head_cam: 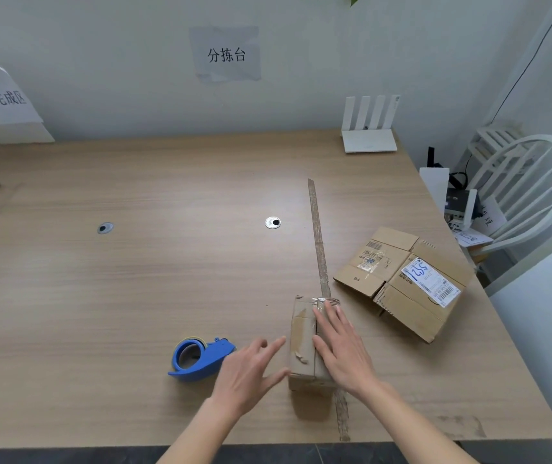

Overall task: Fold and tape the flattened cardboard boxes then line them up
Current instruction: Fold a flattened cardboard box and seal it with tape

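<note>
Head view: small box [311, 343] between hands; right hand [341, 349] flat on top, left hand [247, 370] spread wide, touching its side.

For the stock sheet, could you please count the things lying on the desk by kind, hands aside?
Folded cardboard box, under the right hand: 1
Flattened cardboard boxes: 1
Blue tape dispenser: 1
White router: 1
Total: 4
</note>
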A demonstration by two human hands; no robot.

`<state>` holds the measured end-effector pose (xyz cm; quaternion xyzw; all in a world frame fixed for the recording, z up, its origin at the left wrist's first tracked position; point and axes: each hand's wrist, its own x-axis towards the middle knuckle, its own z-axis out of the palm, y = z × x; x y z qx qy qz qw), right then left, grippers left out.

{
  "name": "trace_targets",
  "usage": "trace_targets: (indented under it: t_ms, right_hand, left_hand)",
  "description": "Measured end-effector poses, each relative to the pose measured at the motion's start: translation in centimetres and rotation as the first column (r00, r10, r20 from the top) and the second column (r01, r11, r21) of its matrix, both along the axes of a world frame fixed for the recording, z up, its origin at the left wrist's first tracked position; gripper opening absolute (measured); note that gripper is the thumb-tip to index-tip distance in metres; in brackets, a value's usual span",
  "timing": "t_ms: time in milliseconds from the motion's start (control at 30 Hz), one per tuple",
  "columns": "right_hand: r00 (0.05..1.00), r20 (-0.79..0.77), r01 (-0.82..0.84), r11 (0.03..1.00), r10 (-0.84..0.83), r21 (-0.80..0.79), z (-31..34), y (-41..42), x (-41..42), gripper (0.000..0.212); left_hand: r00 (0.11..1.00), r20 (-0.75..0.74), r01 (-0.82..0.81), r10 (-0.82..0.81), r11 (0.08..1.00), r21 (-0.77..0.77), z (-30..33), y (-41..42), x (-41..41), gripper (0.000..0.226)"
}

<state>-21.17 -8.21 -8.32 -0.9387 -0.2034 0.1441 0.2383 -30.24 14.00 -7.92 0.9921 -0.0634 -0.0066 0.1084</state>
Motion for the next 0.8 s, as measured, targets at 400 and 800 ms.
trace_targets:
  t_ms: [400, 800]
  right_hand:
    - [0.998, 0.028, 0.058, 0.997, -0.059, 0.054, 0.4, -1.4, -1.1, 0.057]
    - [0.825, -0.539, 0.201, 0.802, 0.17, 0.562, 7.1, 7.9, -1.3, 0.042]
  left_hand:
    - [0.775, -0.351, -0.534, 0.525, 0.842, 0.079, -3.7, 8.3, -1.7, 0.073]
    - [0.985, -0.11, -0.174, 0.135, 0.795, -0.581, 5.3, 6.8, 0.6, 0.045]
